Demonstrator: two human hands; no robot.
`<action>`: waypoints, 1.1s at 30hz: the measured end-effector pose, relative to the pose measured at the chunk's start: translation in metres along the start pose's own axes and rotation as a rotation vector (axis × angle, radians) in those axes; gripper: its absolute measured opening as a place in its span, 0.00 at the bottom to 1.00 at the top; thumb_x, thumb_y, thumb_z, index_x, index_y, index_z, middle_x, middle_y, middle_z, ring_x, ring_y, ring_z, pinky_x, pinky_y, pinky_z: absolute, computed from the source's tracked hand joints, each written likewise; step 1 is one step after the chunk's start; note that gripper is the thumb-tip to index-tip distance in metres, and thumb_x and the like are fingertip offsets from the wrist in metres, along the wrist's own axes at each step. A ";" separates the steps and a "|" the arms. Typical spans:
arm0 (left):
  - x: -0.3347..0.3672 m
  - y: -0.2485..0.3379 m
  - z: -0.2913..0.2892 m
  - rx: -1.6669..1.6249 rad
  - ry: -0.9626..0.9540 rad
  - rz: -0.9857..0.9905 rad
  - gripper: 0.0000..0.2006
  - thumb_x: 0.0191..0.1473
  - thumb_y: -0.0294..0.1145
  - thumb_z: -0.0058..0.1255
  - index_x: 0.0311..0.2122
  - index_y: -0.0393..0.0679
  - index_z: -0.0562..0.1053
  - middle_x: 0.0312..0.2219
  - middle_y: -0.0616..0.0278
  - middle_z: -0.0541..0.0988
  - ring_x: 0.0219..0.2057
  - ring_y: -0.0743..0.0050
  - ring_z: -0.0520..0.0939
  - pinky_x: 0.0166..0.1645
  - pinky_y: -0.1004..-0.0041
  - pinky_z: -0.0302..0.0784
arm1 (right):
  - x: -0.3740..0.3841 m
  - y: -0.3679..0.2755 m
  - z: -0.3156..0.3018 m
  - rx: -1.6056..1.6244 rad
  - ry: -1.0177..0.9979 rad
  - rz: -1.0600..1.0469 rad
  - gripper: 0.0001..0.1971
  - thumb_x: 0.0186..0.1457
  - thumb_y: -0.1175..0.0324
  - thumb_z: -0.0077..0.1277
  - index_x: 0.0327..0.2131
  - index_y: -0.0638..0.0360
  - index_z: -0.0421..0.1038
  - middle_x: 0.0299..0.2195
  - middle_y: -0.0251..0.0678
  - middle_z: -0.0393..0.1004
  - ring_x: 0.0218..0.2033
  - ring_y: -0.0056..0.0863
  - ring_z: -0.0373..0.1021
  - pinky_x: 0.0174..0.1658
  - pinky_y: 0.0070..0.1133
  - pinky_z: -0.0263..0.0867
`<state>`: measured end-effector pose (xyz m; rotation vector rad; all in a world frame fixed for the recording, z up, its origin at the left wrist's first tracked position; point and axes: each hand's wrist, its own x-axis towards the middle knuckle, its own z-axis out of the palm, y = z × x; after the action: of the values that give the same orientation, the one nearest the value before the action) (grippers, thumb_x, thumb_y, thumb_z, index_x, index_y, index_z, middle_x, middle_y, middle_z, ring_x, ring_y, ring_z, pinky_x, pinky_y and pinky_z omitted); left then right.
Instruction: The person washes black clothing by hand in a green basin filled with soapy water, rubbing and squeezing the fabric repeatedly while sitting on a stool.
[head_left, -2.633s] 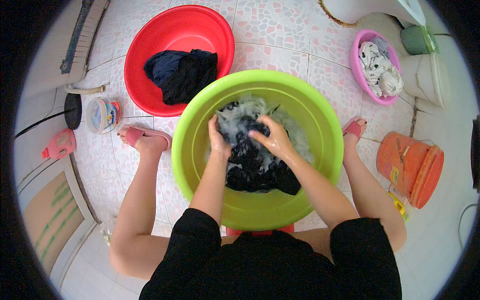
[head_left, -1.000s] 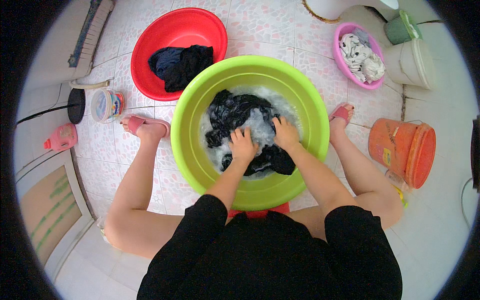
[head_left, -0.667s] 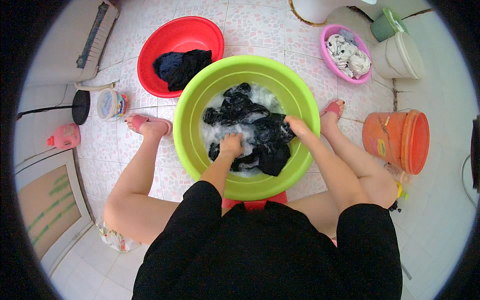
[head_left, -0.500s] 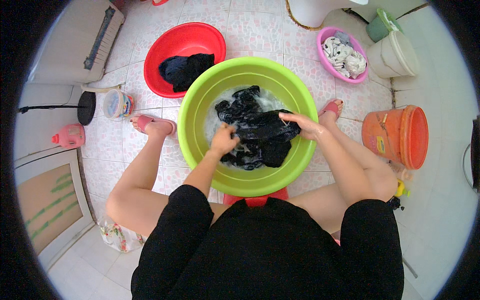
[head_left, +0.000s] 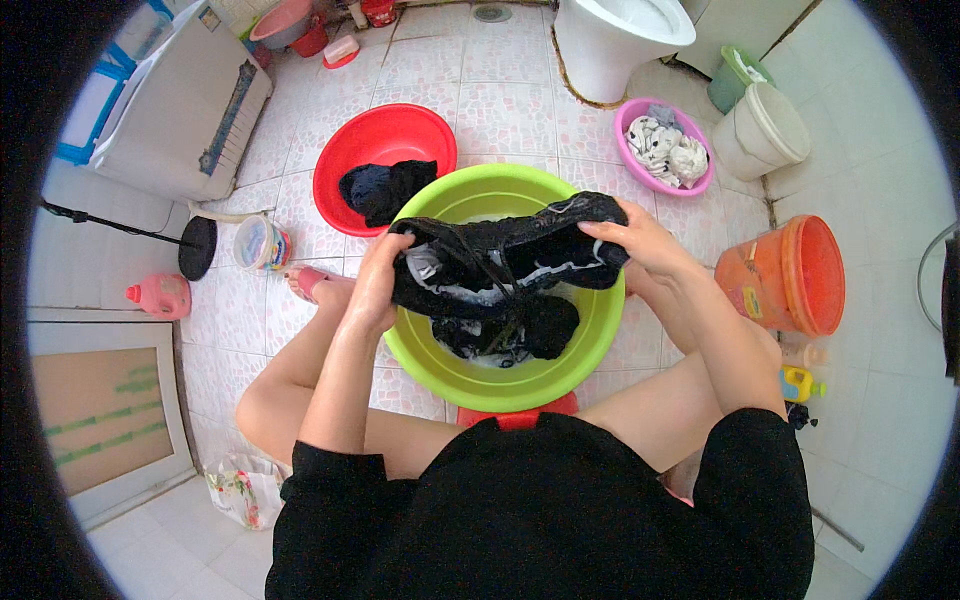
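Note:
A wet black garment (head_left: pixel 470 240) is stretched wide above the lime-green basin (head_left: pixel 440 379), streaked with white suds. Its upper edge gapes like a waistband, and a thin cord hangs near the middle. My left hand (head_left: pixel 378 275) grips the left end, thumb over the edge. At the other end, my right hand (head_left: pixel 643 240) pinches the edge between thumb and fingers. The garment's lower part hangs into the basin, where black cloth (head_left: pixel 545 328) lies in soapy water; I cannot tell whether it is all one piece.
Beyond the basin stands a red basin (head_left: pixel 385 118) holding dark clothes (head_left: pixel 388 190). A pink basin (head_left: pixel 620 160) of light clothes sits far right, near a toilet (head_left: pixel 610 50). An orange bucket (head_left: pixel 780 272) stands at right; a clear tub (head_left: pixel 258 243) and a pink jug (head_left: pixel 162 296) at left.
The black garment has been lifted out of the suds and spread open between both hands. My left hand has moved from the basin's middle to its left side. The view has shifted, showing more floor ahead.

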<state>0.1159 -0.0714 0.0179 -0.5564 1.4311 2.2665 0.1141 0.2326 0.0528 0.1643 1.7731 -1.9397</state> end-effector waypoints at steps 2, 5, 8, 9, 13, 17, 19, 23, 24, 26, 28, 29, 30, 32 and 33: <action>-0.024 0.025 0.011 0.014 -0.009 0.054 0.13 0.49 0.36 0.41 0.37 0.38 0.69 0.30 0.60 0.75 0.31 0.72 0.76 0.39 0.74 0.71 | -0.014 -0.026 0.010 -0.046 0.062 -0.076 0.18 0.43 0.72 0.54 0.40 0.62 0.66 0.32 0.33 0.71 0.32 0.22 0.68 0.37 0.20 0.65; -0.048 0.048 0.020 0.006 -0.014 0.128 0.16 0.50 0.39 0.41 0.39 0.38 0.69 0.32 0.59 0.75 0.33 0.71 0.76 0.41 0.74 0.71 | -0.029 -0.047 0.014 0.080 0.070 -0.127 0.18 0.40 0.76 0.54 0.39 0.63 0.66 0.31 0.33 0.71 0.32 0.23 0.69 0.36 0.21 0.66; -0.062 0.057 0.011 -0.011 -0.077 0.198 0.16 0.46 0.30 0.45 0.41 0.36 0.68 0.35 0.56 0.74 0.35 0.69 0.76 0.43 0.72 0.71 | -0.033 -0.051 0.012 0.168 0.058 -0.144 0.22 0.37 0.80 0.52 0.42 0.61 0.63 0.33 0.35 0.71 0.33 0.25 0.69 0.37 0.23 0.67; -0.064 0.059 0.009 0.042 -0.120 0.237 0.17 0.44 0.27 0.46 0.42 0.35 0.67 0.36 0.55 0.74 0.36 0.68 0.76 0.44 0.71 0.71 | -0.033 -0.049 0.011 0.240 0.078 -0.155 0.24 0.37 0.80 0.52 0.43 0.61 0.63 0.34 0.36 0.70 0.34 0.26 0.69 0.37 0.23 0.67; -0.034 0.031 0.003 -0.049 -0.038 0.139 0.21 0.42 0.16 0.42 0.46 0.34 0.63 0.39 0.53 0.72 0.39 0.66 0.75 0.44 0.72 0.71 | -0.008 -0.007 -0.014 0.335 0.140 -0.017 0.27 0.37 0.80 0.52 0.46 0.60 0.60 0.38 0.37 0.69 0.39 0.28 0.67 0.41 0.23 0.65; 0.027 -0.042 -0.015 0.164 0.259 0.009 0.15 0.49 0.30 0.46 0.43 0.33 0.68 0.36 0.58 0.74 0.36 0.74 0.74 0.41 0.77 0.68 | 0.056 0.075 -0.016 0.286 0.230 0.231 0.22 0.45 0.71 0.51 0.46 0.63 0.60 0.38 0.38 0.69 0.37 0.25 0.67 0.41 0.22 0.64; 0.056 -0.077 -0.024 0.666 0.392 0.066 0.21 0.51 0.41 0.44 0.42 0.32 0.68 0.38 0.52 0.74 0.38 0.62 0.74 0.43 0.71 0.66 | 0.090 0.120 -0.013 0.021 0.343 0.298 0.23 0.51 0.60 0.45 0.47 0.65 0.59 0.38 0.42 0.70 0.38 0.31 0.68 0.42 0.25 0.63; 0.091 -0.143 -0.013 1.386 0.390 -0.036 0.22 0.50 0.45 0.43 0.50 0.52 0.65 0.56 0.47 0.52 0.53 0.45 0.56 0.52 0.48 0.53 | 0.119 0.168 0.012 -0.889 0.429 0.408 0.24 0.53 0.50 0.37 0.51 0.49 0.58 0.54 0.51 0.52 0.51 0.50 0.55 0.52 0.38 0.51; 0.094 -0.164 -0.012 1.558 0.341 0.049 0.23 0.49 0.46 0.43 0.52 0.56 0.63 0.57 0.50 0.44 0.55 0.40 0.49 0.51 0.42 0.49 | 0.121 0.188 0.020 -1.075 0.415 0.278 0.24 0.52 0.51 0.39 0.51 0.47 0.59 0.56 0.49 0.45 0.54 0.51 0.49 0.52 0.44 0.48; 0.098 -0.196 -0.008 1.730 0.231 0.121 0.27 0.48 0.48 0.44 0.55 0.62 0.57 0.59 0.54 0.34 0.56 0.31 0.39 0.50 0.31 0.39 | 0.122 0.223 0.032 -1.314 0.327 0.066 0.24 0.50 0.50 0.43 0.51 0.43 0.60 0.59 0.45 0.35 0.58 0.52 0.36 0.51 0.54 0.42; 0.101 -0.216 -0.008 1.803 0.153 0.055 0.26 0.49 0.52 0.43 0.55 0.63 0.58 0.60 0.55 0.33 0.57 0.31 0.35 0.49 0.29 0.33 | 0.119 0.236 0.035 -1.378 0.191 -0.009 0.24 0.48 0.50 0.46 0.49 0.45 0.63 0.60 0.42 0.30 0.60 0.51 0.29 0.51 0.57 0.37; 0.103 -0.222 -0.011 1.848 0.111 -0.014 0.26 0.49 0.53 0.42 0.55 0.63 0.58 0.60 0.55 0.33 0.57 0.31 0.34 0.49 0.28 0.32 | 0.119 0.240 0.034 -1.414 0.152 -0.042 0.25 0.47 0.49 0.47 0.49 0.44 0.63 0.60 0.40 0.29 0.60 0.50 0.28 0.50 0.57 0.39; 0.106 -0.227 -0.016 1.860 0.103 0.002 0.27 0.48 0.55 0.41 0.55 0.64 0.58 0.60 0.56 0.34 0.57 0.31 0.34 0.49 0.28 0.31 | 0.123 0.242 0.032 -1.461 0.088 0.025 0.25 0.46 0.48 0.48 0.48 0.43 0.64 0.60 0.41 0.29 0.60 0.50 0.29 0.51 0.55 0.41; 0.117 -0.233 -0.022 1.894 0.032 0.006 0.28 0.48 0.56 0.42 0.55 0.64 0.57 0.60 0.56 0.35 0.57 0.32 0.35 0.49 0.28 0.32 | 0.130 0.249 0.024 -1.506 0.016 0.109 0.26 0.45 0.47 0.48 0.48 0.41 0.64 0.60 0.41 0.30 0.60 0.50 0.31 0.51 0.54 0.43; 0.122 -0.236 -0.025 1.930 -0.030 0.024 0.29 0.47 0.56 0.42 0.55 0.65 0.57 0.60 0.56 0.35 0.57 0.32 0.35 0.49 0.28 0.32 | 0.133 0.258 0.019 -1.498 0.016 0.118 0.26 0.44 0.47 0.49 0.48 0.43 0.64 0.60 0.43 0.33 0.59 0.51 0.35 0.52 0.50 0.45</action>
<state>0.1413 0.0142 -0.2335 0.1805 2.5734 0.1215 0.1162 0.1706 -0.2312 -0.2361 2.6024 -0.1719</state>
